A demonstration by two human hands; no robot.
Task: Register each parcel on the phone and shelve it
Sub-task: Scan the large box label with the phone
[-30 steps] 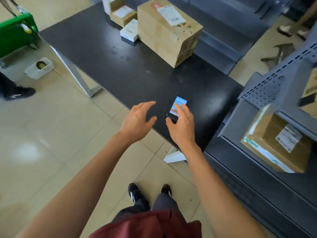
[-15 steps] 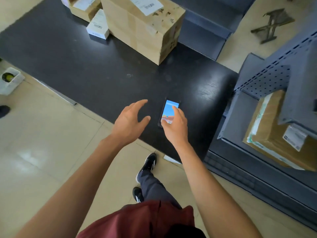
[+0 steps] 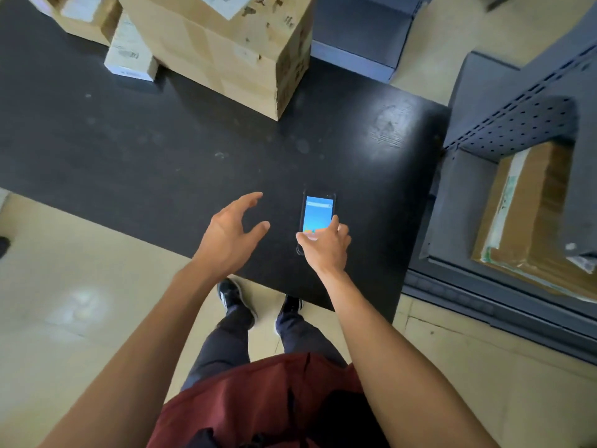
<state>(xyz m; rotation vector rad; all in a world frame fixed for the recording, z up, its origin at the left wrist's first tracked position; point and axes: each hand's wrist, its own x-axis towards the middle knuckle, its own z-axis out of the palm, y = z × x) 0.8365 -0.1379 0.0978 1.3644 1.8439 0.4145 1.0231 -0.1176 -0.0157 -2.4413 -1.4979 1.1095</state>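
Black table [image 3: 129, 150]: phone [image 3: 318, 215] under R hand [image 3: 324, 245]

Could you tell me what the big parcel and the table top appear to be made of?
The big parcel looks like brown corrugated cardboard, matte and scuffed, with a white paper label. The table top seems a black laminate or painted board: faint wood grain shows in its dull sheen, so wood-based is likely.

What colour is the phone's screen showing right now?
Mostly bright blue, seen in the head view on the phone, which the right hand is holding.
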